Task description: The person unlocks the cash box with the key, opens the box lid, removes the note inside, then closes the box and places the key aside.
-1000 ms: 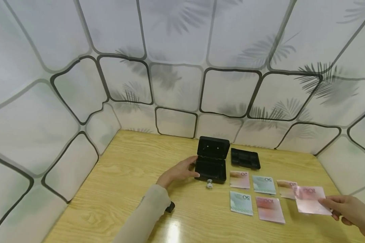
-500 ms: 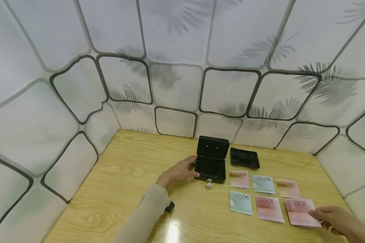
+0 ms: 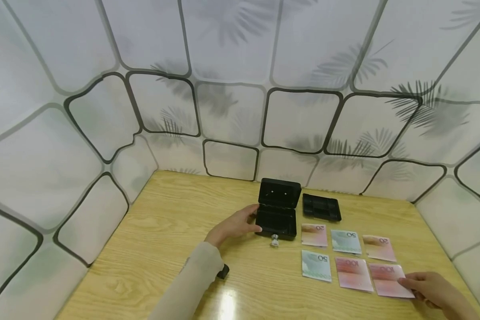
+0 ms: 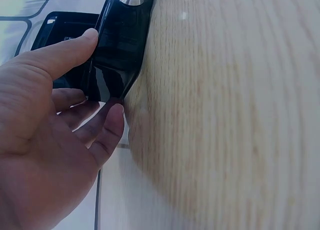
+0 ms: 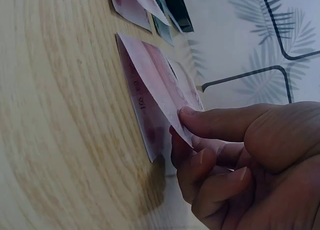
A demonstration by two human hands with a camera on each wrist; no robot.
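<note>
A black cash box stands with its lid raised, a key in its front lock. My left hand grips the box's left side; in the left wrist view the thumb lies on the rim and the fingers curl along the wall. At the right, my right hand pinches the edge of a folded pink 100 banknote between thumb and fingers. In the right wrist view that banknote gapes open at the pinched edge, its lower half close to the table. Another 100 banknote lies just left of it.
Two 20 banknotes, the left one and the right one, lie with a green 50 banknote between them. Another 50 banknote lies in front. A black coin tray sits right of the box, near the patterned wall.
My right hand has lowered the folded 100 banknote and moved it left, beside the other 100 and in front of the right-hand 20. My left hand has stayed on the cash box.
</note>
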